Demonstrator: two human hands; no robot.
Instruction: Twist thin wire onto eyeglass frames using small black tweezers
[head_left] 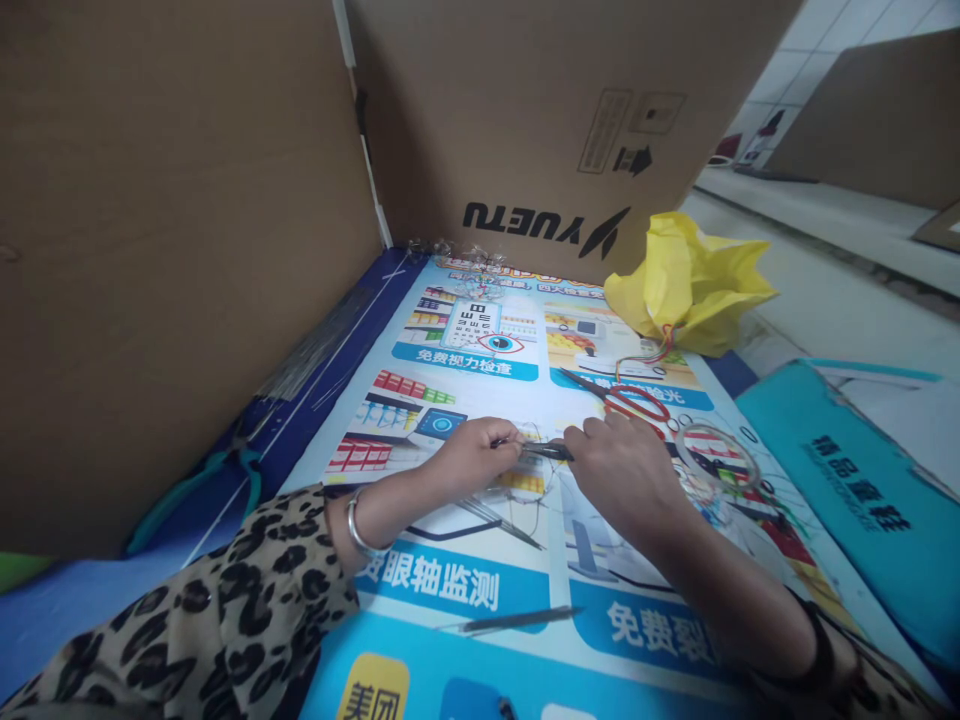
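Note:
My right hand (622, 475) is closed around pliers whose dark, narrow jaws (553, 450) point left. Just left of the jaw tips, my left hand (480, 455) pinches a fine piece of wire, and the jaws meet it there. A thin wire loop (546, 492) hangs below the fingers; its full shape is hard to make out. Beneath my left wrist, several thin wire lengths (502, 522) lie on the printed poster (480, 395). Nearer to me rests another bundle of thin rods (517, 620). Scissors with red handles (637, 402) lie just beyond my right hand.
A roll of clear line (716, 455) lies right of my hand. Teal-handled pliers (199, 490) sit at left. A yellow bag (694, 285) and a teal box (847, 490) stand at right. Cardboard walls (187, 230) close off the left and back, with wire pieces (480, 275) before them.

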